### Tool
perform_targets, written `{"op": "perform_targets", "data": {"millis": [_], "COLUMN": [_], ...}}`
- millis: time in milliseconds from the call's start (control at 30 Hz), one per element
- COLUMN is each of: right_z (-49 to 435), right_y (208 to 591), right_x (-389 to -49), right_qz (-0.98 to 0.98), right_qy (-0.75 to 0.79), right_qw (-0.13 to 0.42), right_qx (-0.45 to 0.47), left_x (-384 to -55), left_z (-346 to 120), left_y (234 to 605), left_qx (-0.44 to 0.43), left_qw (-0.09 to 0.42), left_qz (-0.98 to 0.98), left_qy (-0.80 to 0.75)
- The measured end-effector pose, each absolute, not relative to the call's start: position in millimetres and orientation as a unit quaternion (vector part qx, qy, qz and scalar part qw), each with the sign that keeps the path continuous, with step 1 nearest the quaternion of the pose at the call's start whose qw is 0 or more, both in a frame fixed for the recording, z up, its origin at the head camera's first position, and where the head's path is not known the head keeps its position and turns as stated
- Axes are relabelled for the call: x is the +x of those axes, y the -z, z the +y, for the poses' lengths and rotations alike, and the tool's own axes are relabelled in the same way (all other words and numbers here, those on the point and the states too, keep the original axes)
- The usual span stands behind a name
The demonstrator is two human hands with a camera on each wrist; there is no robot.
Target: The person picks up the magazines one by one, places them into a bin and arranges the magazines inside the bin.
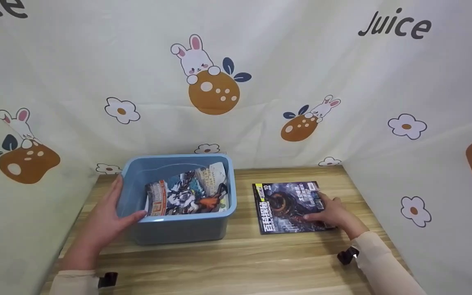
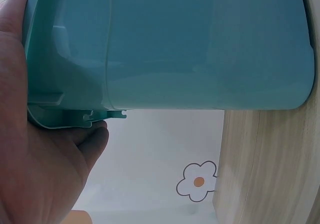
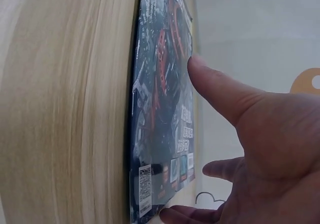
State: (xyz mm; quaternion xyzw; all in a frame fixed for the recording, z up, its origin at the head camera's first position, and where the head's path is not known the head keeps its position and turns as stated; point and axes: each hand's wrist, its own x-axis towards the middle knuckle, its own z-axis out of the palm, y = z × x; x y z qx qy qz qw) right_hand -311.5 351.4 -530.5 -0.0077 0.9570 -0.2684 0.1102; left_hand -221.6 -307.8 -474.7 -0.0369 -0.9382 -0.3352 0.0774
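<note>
On the left, a blue plastic bin [image 1: 178,231] stands on the wooden table with magazines [image 1: 187,192] inside it. My left hand [image 1: 104,219] grips the bin's left side, thumb over the front rim. In the left wrist view, the fingers [image 2: 95,143] curl under the bin's rim. A dark-covered magazine [image 1: 283,207] lies flat to the right of the bin. My right hand [image 1: 334,213] is at its right edge, with the thumb over the cover and the fingers spread. In the right wrist view, one fingertip [image 3: 172,215] is by the magazine's edge.
The wood-grain table [image 1: 236,262] extends in front of the bin and the magazine. A pale curtain [image 1: 273,82] printed with rabbits, oranges and flowers stands behind and on both sides. Dark devices are worn at both wrists.
</note>
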Motion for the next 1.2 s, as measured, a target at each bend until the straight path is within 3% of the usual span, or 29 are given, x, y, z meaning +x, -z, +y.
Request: {"op": "perform_targets", "data": {"millis": [667,1200], "right_z": [348.0,375.3], "right_y": [542.1,555.5], "right_x": [-321.6,-331.3], "right_qz": [0.954,0.904], "right_qy": [0.276,0.402], "right_qw": [0.117,0.115], "right_qx": [0.004,-0.090], "left_x": [-219.6,-219.0], "left_z": [-306.0,-306.6], "left_y": [472.9,471.8], "left_qx": [-0.029,-0.030], "left_qw": [0.068,0.068], "left_qz": [-0.941,-0.941], "left_qy": [0.331,0.331]}}
